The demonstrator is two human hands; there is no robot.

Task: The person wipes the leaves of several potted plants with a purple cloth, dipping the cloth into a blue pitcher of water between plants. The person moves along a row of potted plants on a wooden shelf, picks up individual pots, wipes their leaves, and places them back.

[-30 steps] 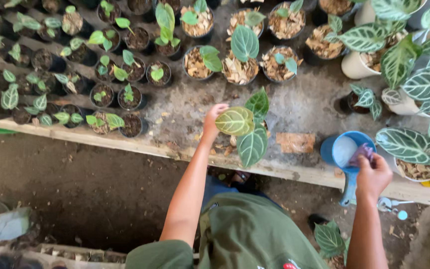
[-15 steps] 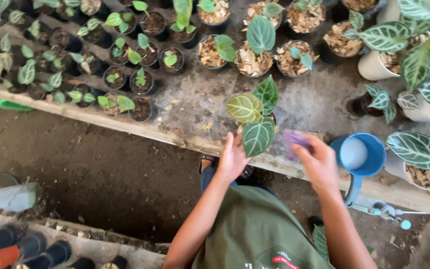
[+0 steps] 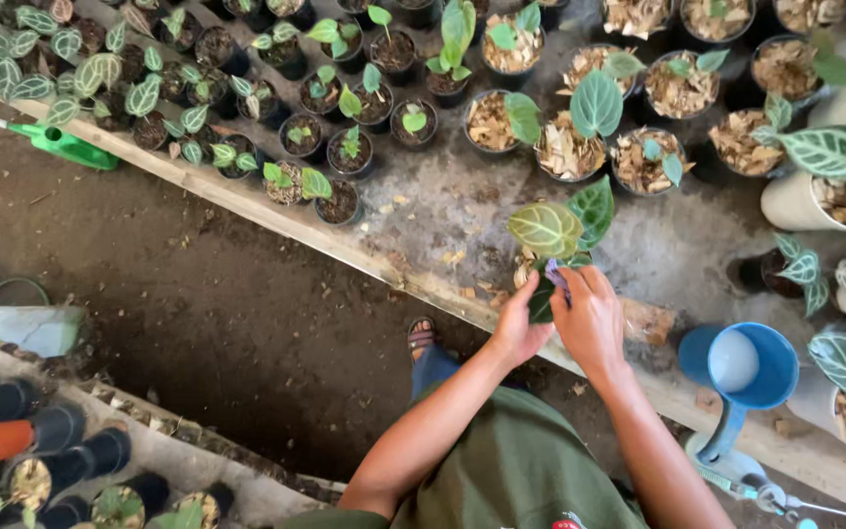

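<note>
Just right of the frame's centre, the left hand [image 3: 521, 328] cups a dark green leaf [image 3: 541, 299] from below, fingers curled under it. Touching it on the right, the right hand [image 3: 591, 318] pinches a small purple cloth [image 3: 557, 279] against the same leaf, fingers pressed together. That leaf belongs to a potted plant [image 3: 560, 230] standing on the concrete bench [image 3: 443, 211], its pale veined leaves spreading just above the hands. Lower right, a blue scoop [image 3: 741, 367] rests on the bench edge. Small black pots of seedlings [image 3: 330, 147] fill the upper left, and a green watering can [image 3: 61, 145] lies at the far left.
</note>
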